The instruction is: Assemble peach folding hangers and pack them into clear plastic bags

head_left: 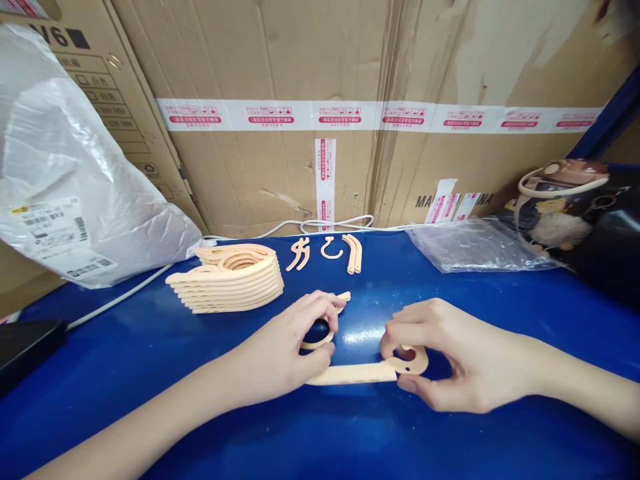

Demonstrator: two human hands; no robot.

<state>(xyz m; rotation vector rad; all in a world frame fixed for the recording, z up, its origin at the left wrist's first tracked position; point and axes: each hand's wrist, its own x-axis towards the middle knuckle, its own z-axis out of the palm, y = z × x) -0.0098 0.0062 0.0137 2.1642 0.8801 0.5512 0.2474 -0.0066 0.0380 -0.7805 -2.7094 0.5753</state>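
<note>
peach plastic arm lay flat on the blue table, just in front of you, spanning the gap between your two hands. its ringed end sat under your right hand; its plain end reached your left hand.

to do this step well, in my judgement, you needed to keep the arm flat against the table, steady the ringed end with the right hand, and bring the curved hook piece square to the arm before pressing, without twisting the thin plastic.

your left hand's fingers were curled close and pinched the curved hook piece between thumb and fingertips, with the thumb also near the arm's plain end. your right hand's fingers were bent and nearly closed, thumb and forefinger gripping the rim of the ringed end; the other fingers were tucked underneath, so their contact could not be told.

behind your hands, well apart, stood a stack of finished pieces and a few small loose parts near the cardboard boxes. a clear plastic bag lay to the right.
</note>
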